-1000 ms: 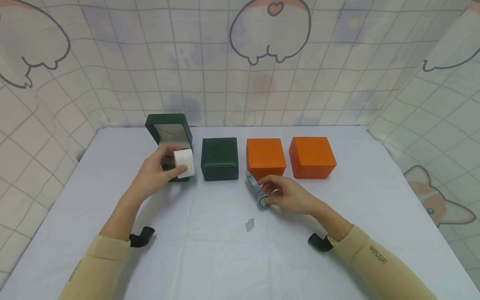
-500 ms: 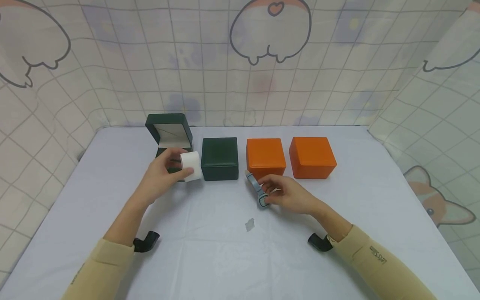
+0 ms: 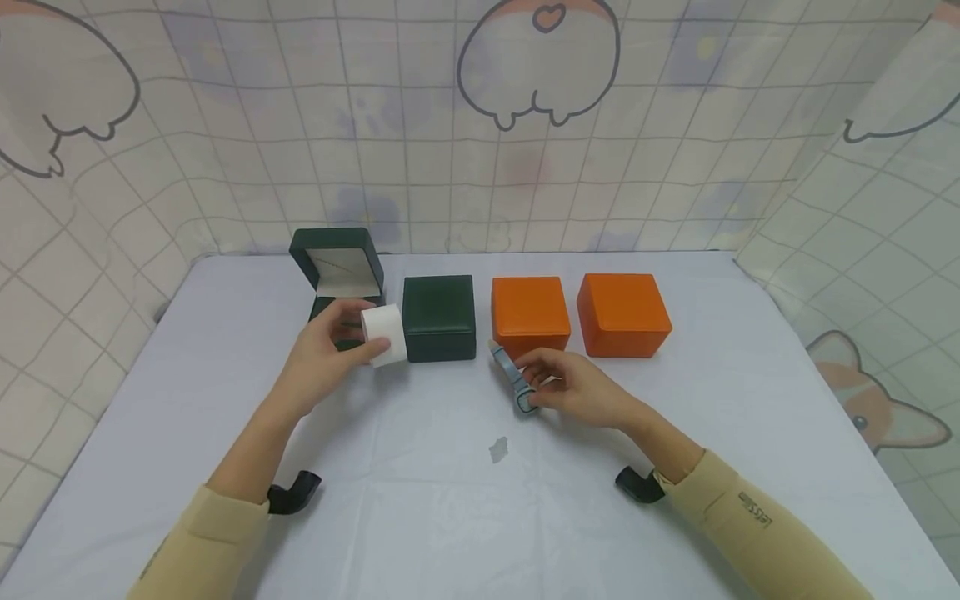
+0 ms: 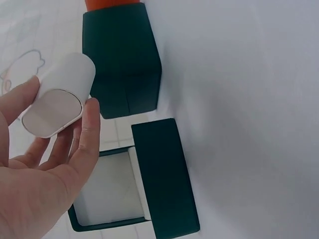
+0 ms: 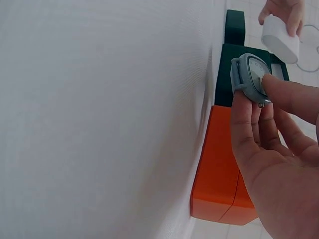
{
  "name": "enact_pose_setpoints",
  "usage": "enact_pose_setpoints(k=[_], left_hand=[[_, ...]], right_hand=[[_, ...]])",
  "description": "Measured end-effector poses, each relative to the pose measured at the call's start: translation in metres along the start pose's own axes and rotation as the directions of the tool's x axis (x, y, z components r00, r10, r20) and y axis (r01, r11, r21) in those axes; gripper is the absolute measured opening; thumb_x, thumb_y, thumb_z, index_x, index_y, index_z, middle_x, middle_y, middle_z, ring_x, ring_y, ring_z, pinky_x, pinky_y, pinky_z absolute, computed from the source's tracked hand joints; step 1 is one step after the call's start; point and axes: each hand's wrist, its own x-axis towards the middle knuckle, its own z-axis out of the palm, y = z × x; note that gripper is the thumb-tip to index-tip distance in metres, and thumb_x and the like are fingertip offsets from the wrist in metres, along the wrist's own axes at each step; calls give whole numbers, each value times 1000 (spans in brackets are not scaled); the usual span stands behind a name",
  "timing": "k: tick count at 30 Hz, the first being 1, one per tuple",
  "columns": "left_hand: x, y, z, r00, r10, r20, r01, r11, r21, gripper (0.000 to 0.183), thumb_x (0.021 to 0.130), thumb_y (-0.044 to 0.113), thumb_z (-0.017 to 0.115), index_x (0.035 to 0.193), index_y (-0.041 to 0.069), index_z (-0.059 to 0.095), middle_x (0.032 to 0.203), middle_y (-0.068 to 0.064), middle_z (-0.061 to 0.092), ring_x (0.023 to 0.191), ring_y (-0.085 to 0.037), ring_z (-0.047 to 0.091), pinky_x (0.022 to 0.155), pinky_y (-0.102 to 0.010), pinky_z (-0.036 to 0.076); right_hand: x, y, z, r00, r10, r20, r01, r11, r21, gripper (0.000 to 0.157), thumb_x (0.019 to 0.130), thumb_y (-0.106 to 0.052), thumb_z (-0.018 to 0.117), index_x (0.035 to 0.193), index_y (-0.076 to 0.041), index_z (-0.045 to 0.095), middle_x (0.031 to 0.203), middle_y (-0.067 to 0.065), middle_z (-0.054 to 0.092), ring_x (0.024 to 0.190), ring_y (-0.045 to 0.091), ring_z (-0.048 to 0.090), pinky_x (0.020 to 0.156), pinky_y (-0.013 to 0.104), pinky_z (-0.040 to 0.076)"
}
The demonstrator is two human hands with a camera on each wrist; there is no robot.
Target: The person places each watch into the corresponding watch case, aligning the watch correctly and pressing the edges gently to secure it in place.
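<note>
In the head view, my left hand (image 3: 318, 354) holds a white watch cushion (image 3: 384, 335) between thumb and fingers, in front of an open green watch box (image 3: 330, 239). The left wrist view shows the cushion's flat oval end (image 4: 52, 114) and the box's pale lid lining. Beside it stands a closed green box (image 3: 438, 312). My right hand (image 3: 581, 390) pinches a light blue wristwatch (image 3: 512, 375) by its case, the strap slanting up toward an orange box (image 3: 531, 310). Its round dial (image 5: 257, 73) faces the thumb in the right wrist view.
A second orange box (image 3: 625, 315) ends the row on the right. A small grey patch (image 3: 498, 450) lies on the white tabletop in front of the hands. Behind the table hangs a grid-patterned curtain (image 3: 420, 167). Black wrist mounts (image 3: 295, 493) stick out by both sleeves.
My left hand has drawn the white watch cushion to the right and slightly toward me, away from the open green box. The right hand stays still with the wristwatch.
</note>
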Motion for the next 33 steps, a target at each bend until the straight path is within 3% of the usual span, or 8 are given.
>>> enact_pose_setpoints(k=[12,33], left_hand=[[-18,18,11,999,48,21,-48,999,-21,56,91,26,82,139,16,55,127,-9,61,112,-29,60,82,-41,55],[-28,32,47,992,33,120,-25,997,-68,53,89,26,84,135,22,58,129,-5,60,113,-27,60,82,-39,57]], right_hand=[[0,-2,1,1000,-10,-16,11,1000,21,42,93,1,74,132,-1,60,112,8,63,106,25,60,97,35,54],[-1,-6,0,999,-18,-27,19,1000,25,42,92,2,74,132,-1,60,112,8,64,105,25,60,96,32,54]])
